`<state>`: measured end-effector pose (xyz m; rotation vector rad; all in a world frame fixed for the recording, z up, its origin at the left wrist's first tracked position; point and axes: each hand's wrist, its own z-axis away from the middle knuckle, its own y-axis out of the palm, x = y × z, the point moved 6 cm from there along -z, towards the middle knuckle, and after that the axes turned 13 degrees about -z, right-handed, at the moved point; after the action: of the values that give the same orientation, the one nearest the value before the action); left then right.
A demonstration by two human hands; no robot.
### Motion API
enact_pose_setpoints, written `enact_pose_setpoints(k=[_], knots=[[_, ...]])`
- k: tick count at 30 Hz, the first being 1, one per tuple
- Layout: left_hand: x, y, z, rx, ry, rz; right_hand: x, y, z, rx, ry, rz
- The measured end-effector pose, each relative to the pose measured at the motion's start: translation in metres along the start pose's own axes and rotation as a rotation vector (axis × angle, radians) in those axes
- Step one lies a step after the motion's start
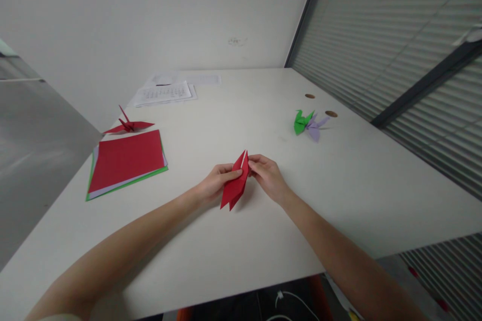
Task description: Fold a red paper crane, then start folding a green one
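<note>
A folded piece of red origami paper [234, 188] is held between my two hands, just above the white table. It is long and pointed, with a narrow slit between two points at its far end and two more points toward me. My left hand [217, 180] pinches its left side, thumb lying on top. On the right edge, near the far points, the fingers of my right hand [266, 174] are closed on the paper; their tips are partly hidden behind it.
Left on the table [226, 120] lies a stack of coloured sheets [128, 158], red uppermost, with a red paper crane [128, 125] behind it. Written papers [163, 93] lie farther back. A green crane [302, 122] and a lilac crane [314, 128] stand at right, near round table holes [331, 114].
</note>
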<state>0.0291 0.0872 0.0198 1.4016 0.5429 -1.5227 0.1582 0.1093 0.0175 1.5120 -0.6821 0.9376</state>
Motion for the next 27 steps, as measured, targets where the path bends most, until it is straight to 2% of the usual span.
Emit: enact_pose_setpoints(k=[8,12,18,23,27], knots=[[0.004,-0.001,-0.001,0.039,-0.041,-0.061,0.001,0.002,0.0,0.047,-0.014,0.004],[0.001,0.001,0.001,0.054,-0.05,-0.106,0.003,0.002,0.0,0.024,-0.02,0.017],[-0.002,0.0,0.001,0.018,-0.027,-0.123,0.002,-0.001,-0.001,-0.006,-0.017,0.026],[-0.003,-0.006,0.001,-0.06,-0.03,-0.195,0.0,-0.002,-0.001,-0.008,-0.009,0.028],[-0.003,-0.009,0.001,-0.099,-0.029,-0.289,0.004,0.0,-0.001,0.038,-0.023,0.075]])
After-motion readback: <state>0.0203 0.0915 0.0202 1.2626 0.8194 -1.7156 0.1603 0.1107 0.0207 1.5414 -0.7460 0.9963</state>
